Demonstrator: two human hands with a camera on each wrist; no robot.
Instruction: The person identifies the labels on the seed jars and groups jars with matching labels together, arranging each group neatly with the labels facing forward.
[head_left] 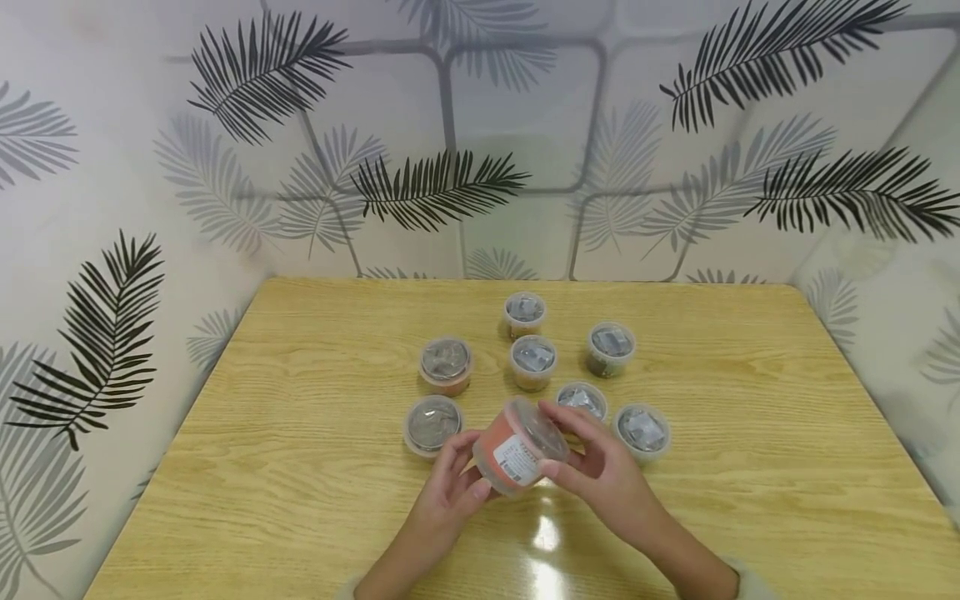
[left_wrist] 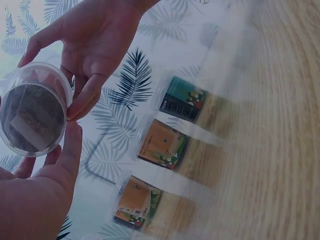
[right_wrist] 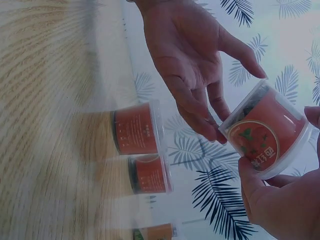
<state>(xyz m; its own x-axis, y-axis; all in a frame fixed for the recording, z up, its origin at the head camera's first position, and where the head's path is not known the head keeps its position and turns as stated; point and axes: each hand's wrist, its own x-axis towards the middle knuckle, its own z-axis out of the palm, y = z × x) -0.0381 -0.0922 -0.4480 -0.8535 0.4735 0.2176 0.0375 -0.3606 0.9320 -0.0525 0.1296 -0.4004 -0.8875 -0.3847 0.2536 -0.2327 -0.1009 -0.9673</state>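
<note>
A clear plastic tub (head_left: 501,450) with an orange wrapper and a white barcode label is held tilted above the table. My left hand (head_left: 448,490) holds its base end between thumb and fingertips. At the lid end, my right hand (head_left: 609,479) grips the rim with thumb and fingers. The left wrist view shows the tub's clear lid (left_wrist: 34,120) with a dark packet beneath it. In the right wrist view, the orange wrapper (right_wrist: 280,125) bears a round emblem with green leaves and white characters.
Several similar lidded tubs stand on the wooden table (head_left: 300,500). Two orange-wrapped ones, a rear tub (head_left: 446,362) and a front tub (head_left: 433,425), stand left. Others include a dark tub (head_left: 611,348) and a right-hand tub (head_left: 642,432). A leaf-patterned wall (head_left: 525,108) rises behind.
</note>
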